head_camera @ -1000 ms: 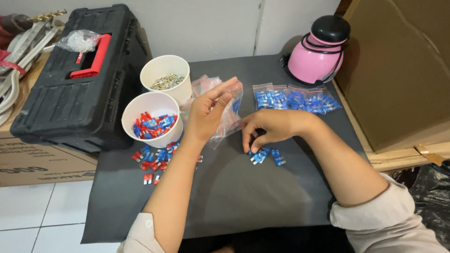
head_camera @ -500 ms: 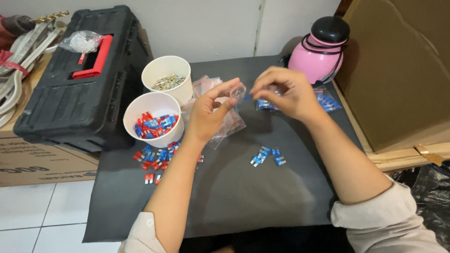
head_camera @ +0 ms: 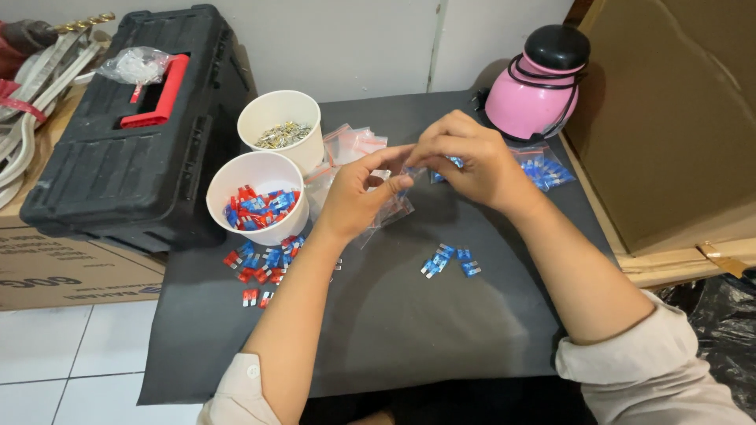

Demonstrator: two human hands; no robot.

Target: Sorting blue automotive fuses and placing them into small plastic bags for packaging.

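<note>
A dark grey mat-covered surface (head_camera: 378,338) carries a black plastic toolbox (head_camera: 126,149) at its left edge, a pink domed appliance (head_camera: 535,98), and two white paper cups (head_camera: 260,197). Above the mat's middle, the left hand (head_camera: 358,201) pinches a small clear plastic zip bag (head_camera: 390,208); the right hand (head_camera: 465,161) grips the bag's top edge. Loose small blue plastic fuses (head_camera: 449,260) lie just below.

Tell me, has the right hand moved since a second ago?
Yes. The right hand has lifted off the loose blue pieces on the mat and gone up toward the pink jug, meeting the left hand at the small clear bag.
</note>
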